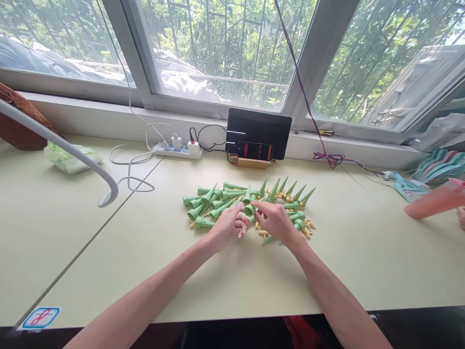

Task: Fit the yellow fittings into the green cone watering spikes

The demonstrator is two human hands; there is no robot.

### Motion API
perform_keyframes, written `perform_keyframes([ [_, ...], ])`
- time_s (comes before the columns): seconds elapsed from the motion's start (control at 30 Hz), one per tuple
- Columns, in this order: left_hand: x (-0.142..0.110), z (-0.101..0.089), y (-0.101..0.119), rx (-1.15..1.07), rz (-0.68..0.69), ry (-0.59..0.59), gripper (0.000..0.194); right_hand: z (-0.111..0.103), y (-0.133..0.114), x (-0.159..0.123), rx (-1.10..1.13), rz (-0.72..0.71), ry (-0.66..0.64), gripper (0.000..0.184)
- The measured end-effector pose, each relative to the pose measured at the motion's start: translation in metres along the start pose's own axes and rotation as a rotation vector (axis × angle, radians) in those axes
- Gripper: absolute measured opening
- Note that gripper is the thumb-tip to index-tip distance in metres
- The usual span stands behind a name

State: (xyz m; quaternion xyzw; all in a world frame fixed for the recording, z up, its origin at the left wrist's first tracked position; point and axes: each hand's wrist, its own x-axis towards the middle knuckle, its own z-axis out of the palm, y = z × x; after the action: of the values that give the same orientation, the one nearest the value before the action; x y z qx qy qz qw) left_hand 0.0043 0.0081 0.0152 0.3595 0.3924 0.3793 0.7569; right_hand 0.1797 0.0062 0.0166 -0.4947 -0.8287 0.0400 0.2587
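Bare forearms enter from the lower edge, nearest the camera, reaching across a pale table [225, 286] to a cluster of parts at its middle. Left hand [228, 225]: fingers curled loosely, thumb and forefinger close to a green capped spike [249, 210] whose open end faces the camera. Right hand [276, 222]: fingers bent, tips at the far side of the same spike; cannot tell from this view which of the two is gripping it, or how firmly. The spike sits between both hands, over the cluster. Left of it, more green spikes [196, 212] lie in an overlapping heap, several with ribbed collars toward the camera. Beyond and right of the right hand, a curved row of green cones [283, 185] points upward, small yellow pieces [308, 228] scattered at their bases and around the right hand. Behind the cluster: a dark tablet [258, 127], with a phone [255, 150] in front of it above a cardboard box [253, 163]. Left of these, a white power strip [181, 153] with plugs fitted; far right, a pinkish cylinder [436, 201], tilted
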Motion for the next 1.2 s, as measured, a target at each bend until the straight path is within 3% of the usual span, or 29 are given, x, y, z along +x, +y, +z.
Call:
perform_keyframes([
  [0.2, 0.001, -0.001, 0.0, -0.119, -0.109, 0.018, 0.027, 0.006, -0.002, -0.001, 0.03, -0.031, 0.068, 0.035],
  [0.33, 0.0, 0.0, 0.002, -0.178, -0.17, -0.005, 0.034, 0.01, -0.002, -0.002, 0.065, -0.067, 0.109, 0.043],
  [0.5, -0.001, 0.001, 0.004, -0.235, -0.122, 0.006, 0.033, 0.011, -0.001, -0.004, 0.075, -0.078, 0.109, 0.048],
  [0.7, -0.004, 0.002, 0.006, -0.135, -0.09, 0.011, 0.031, 0.012, -0.001, -0.004, 0.113, -0.083, 0.171, 0.046],
  [0.83, -0.006, 0.002, 0.007, 0.217, 0.051, 0.005, 0.03, 0.011, -0.003, -0.003, 0.117, -0.089, 0.274, 0.041],
  [0.97, -0.007, -0.002, 0.001, 0.842, 0.436, 0.054, 0.025, 0.008, -0.006, -0.002, 0.142, -0.053, 0.362, 0.033],
  [1.07, -0.004, -0.007, -0.006, 1.166, 0.653, 0.07, 0.023, 0.008, -0.008, 0.0, 0.2, -0.095, 0.444, 0.029],
  [1.2, 0.001, -0.015, -0.013, 1.329, 0.659, 0.096, 0.018, 0.009, -0.011, 0.0, 0.27, -0.109, 0.433, 0.025],
])
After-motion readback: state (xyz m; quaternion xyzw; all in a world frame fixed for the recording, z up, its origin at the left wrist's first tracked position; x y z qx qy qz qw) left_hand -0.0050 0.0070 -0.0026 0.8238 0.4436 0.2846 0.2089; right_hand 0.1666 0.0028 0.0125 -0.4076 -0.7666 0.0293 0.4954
